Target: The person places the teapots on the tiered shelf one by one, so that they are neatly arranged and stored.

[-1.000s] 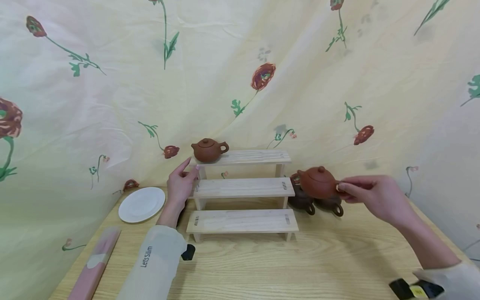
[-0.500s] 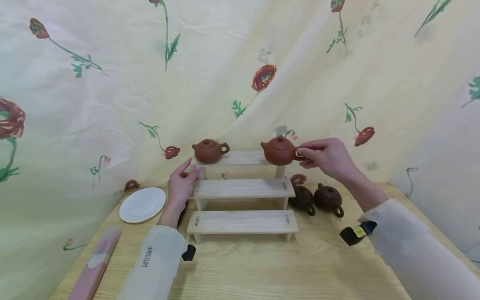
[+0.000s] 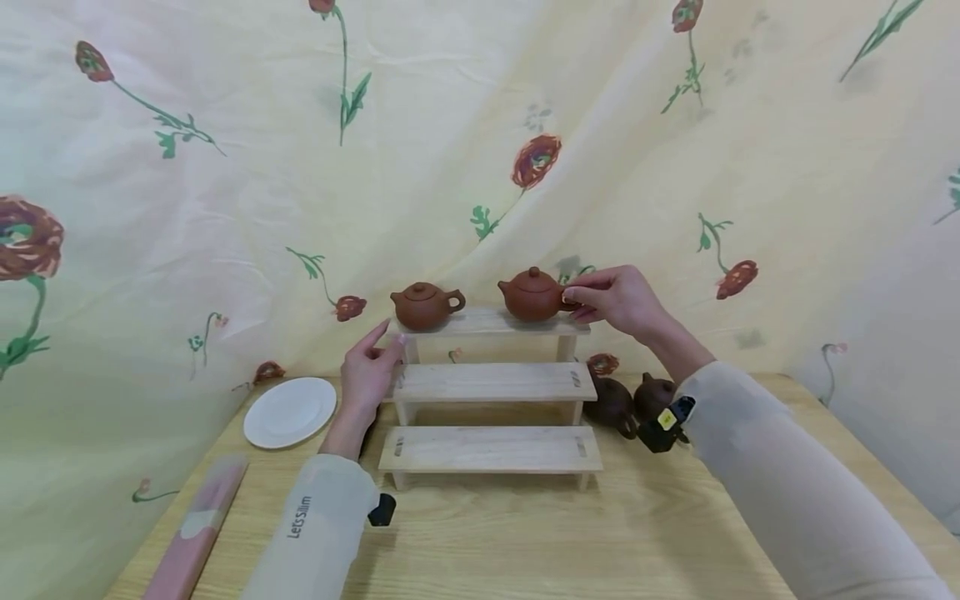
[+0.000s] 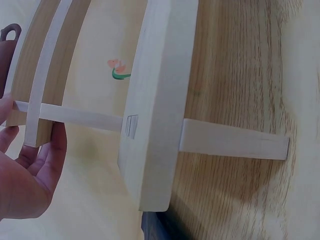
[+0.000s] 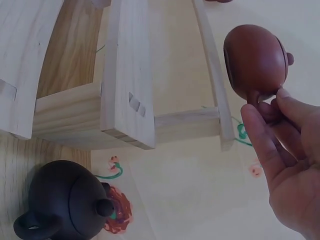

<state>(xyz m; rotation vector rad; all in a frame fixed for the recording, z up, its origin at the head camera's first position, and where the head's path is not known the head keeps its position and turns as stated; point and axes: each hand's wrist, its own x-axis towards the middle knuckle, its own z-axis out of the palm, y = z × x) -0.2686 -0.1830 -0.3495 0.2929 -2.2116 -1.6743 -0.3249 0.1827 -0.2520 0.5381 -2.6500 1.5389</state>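
Observation:
My right hand (image 3: pixel 621 302) pinches the handle of a reddish-brown teapot (image 3: pixel 531 296) at the right part of the top shelf. A narrow gap seems to lie between the pot's base and the board in the right wrist view, where the teapot (image 5: pixel 257 62) appears sideways. With thumb and curled fingers, my left hand (image 3: pixel 367 373) grips the upper left end of a three-step wooden display stand (image 3: pixel 491 382); the left wrist view shows those fingers (image 4: pixel 56 155) behind the board. Another reddish-brown teapot (image 3: pixel 423 307) sits at the top shelf's left end, handle to the right.
Dark teapots (image 3: pixel 611 407) stand on the table right of the stand, one partly behind my right sleeve. At left lie a white plate (image 3: pixel 291 412) and a long pink box (image 3: pixel 197 533). Something dark is mostly hidden behind my left wrist. A floral cloth (image 3: pixel 450 167) hangs behind.
My right hand has carried the teapot from above the dark teapots, up and left, to the top shelf. My left hand keeps its grip on the stand.

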